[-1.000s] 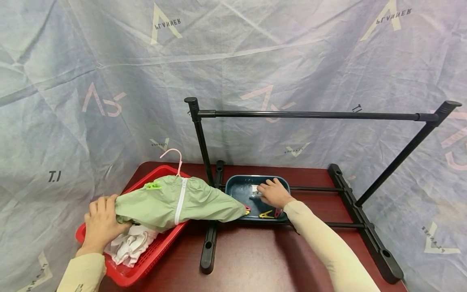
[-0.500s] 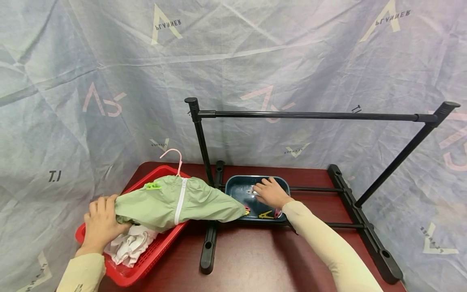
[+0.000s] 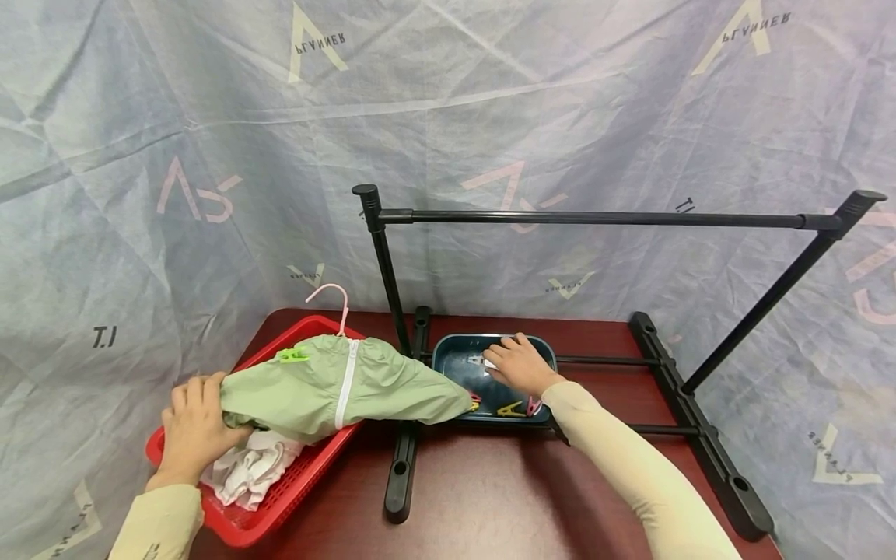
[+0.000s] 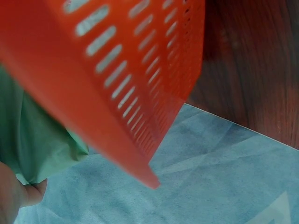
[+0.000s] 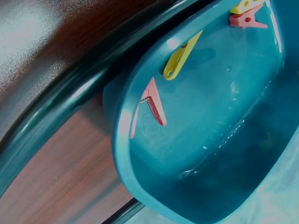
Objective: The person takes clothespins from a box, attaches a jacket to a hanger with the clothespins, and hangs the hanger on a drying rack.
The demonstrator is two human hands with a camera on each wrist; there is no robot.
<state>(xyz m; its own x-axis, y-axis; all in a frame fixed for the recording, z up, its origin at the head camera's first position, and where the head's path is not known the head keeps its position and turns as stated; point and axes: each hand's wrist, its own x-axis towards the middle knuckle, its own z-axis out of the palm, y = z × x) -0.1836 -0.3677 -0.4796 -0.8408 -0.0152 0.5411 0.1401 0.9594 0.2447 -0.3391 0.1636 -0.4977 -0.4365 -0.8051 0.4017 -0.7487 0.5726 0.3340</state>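
Observation:
A light green zip jacket [image 3: 399,377] on a pink hanger [image 3: 344,307] lies across the red basket [image 3: 301,482], its right end reaching over the blue tray [image 3: 455,342]. My left hand [image 3: 196,424] grips the jacket's left end, fingers on top and thumb below. A lime-green clothespin [image 3: 294,355] is on the jacket, left of its white zipper. Inside the tray, my right hand [image 3: 519,365] pinches a whitish clothespin [image 3: 476,360], whose end sticks out left of the fingertips. The right wrist view shows a yellow clothespin [image 5: 182,56] and a pink clothespin [image 5: 154,102] by the tray wall.
A black rack with a high crossbar [image 3: 595,218] spans the table [image 3: 490,490]; its left foot [image 3: 397,490] is beside the basket. White cloth [image 3: 252,470] lies in the basket. Another pink clothespin [image 5: 245,19] and a yellow one sit together in the tray.
My right hand has shifted slightly left and toward the back of the tray, the whitish clothespin moving with it. My left hand and the jacket stay in place.

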